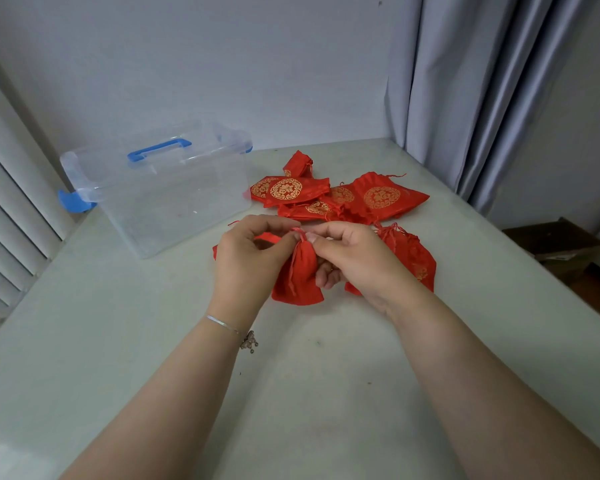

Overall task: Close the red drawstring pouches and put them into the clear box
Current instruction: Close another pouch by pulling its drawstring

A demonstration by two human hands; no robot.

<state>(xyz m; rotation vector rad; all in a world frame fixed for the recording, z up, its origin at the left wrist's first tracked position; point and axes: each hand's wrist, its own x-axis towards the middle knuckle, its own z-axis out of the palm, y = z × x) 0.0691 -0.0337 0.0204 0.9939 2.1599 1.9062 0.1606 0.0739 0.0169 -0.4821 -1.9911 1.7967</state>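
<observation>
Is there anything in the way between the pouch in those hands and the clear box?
Nothing visible. The pouch is pinched at its neck by both hands; bare table lies between it and the box, which looks lidless.

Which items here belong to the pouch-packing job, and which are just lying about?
Job: held pouch, left hand, right hand, pouch pile, clear box.
Lying about: cardboard box, curtain.
</observation>
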